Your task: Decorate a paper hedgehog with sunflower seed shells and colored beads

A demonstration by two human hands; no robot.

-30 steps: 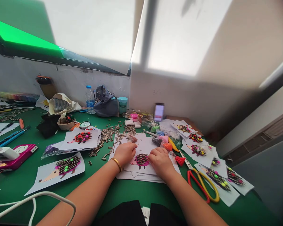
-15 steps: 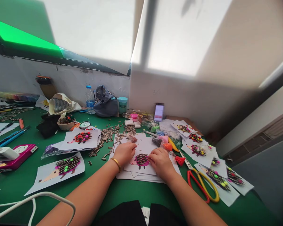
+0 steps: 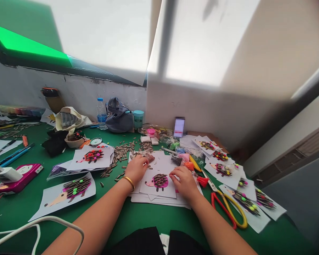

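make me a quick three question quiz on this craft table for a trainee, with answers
1. True or false: the red-and-yellow-handled metal scissors lie to the right of the person's right hand.
2. The central pink paper hedgehog is topped with: a) green pompoms, b) brown striped seeds, c) blue buttons?
3. Fill in: the shiny gold-coloured bangle is worn on the ___ arm.

Key: 1 true; 2 b; 3 left.

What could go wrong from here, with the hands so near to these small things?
The left hand is close to loose seeds and might scatter them. The right hand is beside the hedgehog; a brush could shift any seed on its back that is not firmly stuck. The scissors lie near the right forearm, so a sideways move might bump them.
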